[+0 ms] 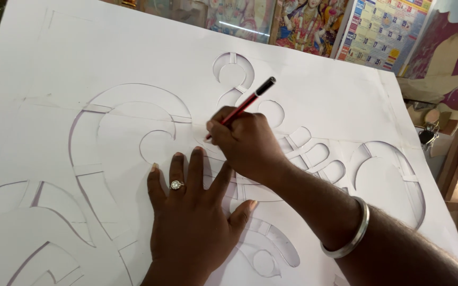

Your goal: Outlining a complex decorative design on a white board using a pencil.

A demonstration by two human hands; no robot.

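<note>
On the white cut-out stencil sheet (314, 100), we press our left hand (194, 217) flat, fingers spread, while our right hand (247, 143) grips a red pencil (242, 106).

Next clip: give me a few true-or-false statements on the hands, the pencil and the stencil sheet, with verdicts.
1. The right hand holds a red and black pencil. True.
2. The left hand is lifted clear of the white stencil sheet. False: it lies flat on it, fingers spread.
3. A ring sits on the left hand. True.
4. The right wrist is bare. False: it wears a silver bangle.
5. The sheet has curved cut-outs. True.
</note>
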